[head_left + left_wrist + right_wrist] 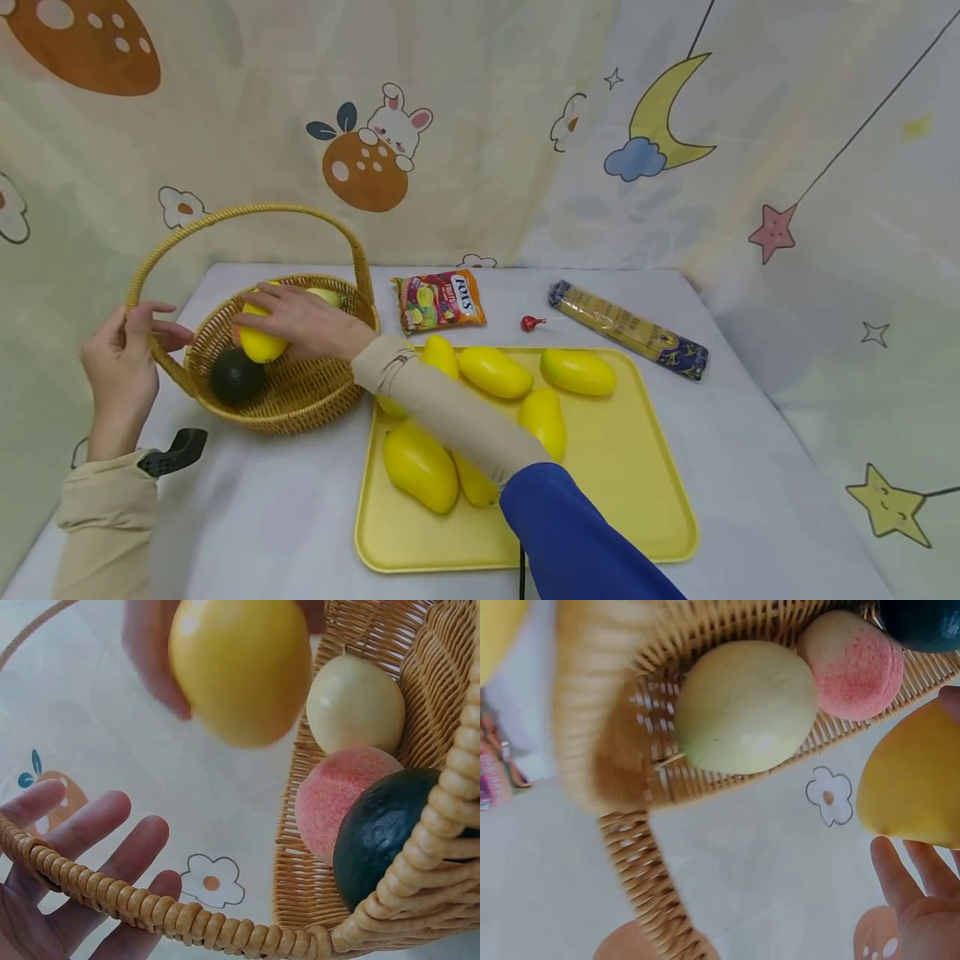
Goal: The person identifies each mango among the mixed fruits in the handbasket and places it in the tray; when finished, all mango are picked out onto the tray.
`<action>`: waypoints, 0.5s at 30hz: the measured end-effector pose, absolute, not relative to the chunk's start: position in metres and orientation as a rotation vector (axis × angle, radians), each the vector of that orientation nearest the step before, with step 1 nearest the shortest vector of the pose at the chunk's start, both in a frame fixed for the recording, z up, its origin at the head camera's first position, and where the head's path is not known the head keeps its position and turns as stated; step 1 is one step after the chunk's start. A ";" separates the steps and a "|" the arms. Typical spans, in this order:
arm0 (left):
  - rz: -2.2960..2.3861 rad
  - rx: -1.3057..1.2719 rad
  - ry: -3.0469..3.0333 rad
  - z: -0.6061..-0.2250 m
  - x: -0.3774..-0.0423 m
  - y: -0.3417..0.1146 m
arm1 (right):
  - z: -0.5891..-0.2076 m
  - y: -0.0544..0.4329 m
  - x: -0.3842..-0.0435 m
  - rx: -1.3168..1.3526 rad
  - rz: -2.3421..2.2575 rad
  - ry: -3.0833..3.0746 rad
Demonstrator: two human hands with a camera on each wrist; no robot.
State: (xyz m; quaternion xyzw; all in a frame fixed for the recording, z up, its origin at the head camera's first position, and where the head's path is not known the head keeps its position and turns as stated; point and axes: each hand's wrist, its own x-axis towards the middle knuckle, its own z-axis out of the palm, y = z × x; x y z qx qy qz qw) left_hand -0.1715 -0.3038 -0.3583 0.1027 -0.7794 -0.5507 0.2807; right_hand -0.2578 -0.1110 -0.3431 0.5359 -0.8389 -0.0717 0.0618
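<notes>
My right hand (315,323) holds a yellow mango (261,344) over the wicker basket (318,400). In the left wrist view the same mango (240,671) hangs above the rim. Inside the basket lie a dark green avocado (237,377), a pink peach (330,799) and a pale yellow-green fruit with a short stem (356,705). My left hand (123,367) is at the left side of the basket's arched handle (161,904), which crosses in front of its spread, fairly straight fingers. The thumb is out of sight in the left wrist view.
A yellow tray (622,483) with several mangoes (495,372) lies right of the basket, partly under my right forearm. Behind it are a candy bag (442,300), a red lollipop (531,322) and a long pasta packet (626,327). A patterned curtain hangs behind the table.
</notes>
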 end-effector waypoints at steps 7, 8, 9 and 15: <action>-1.483 0.270 -2.065 -0.357 -0.171 -0.307 | -0.338 -0.087 -0.246 1.622 -0.213 -2.506; -1.488 0.271 -2.060 -0.357 -0.171 -0.307 | -0.337 -0.084 -0.244 1.623 -0.215 -2.505; -1.495 0.271 -2.055 -0.357 -0.171 -0.307 | -0.335 -0.081 -0.243 1.628 -0.209 -2.495; -1.515 0.260 -2.043 -0.357 -0.172 -0.303 | -0.331 -0.061 -0.231 1.652 -0.154 -2.445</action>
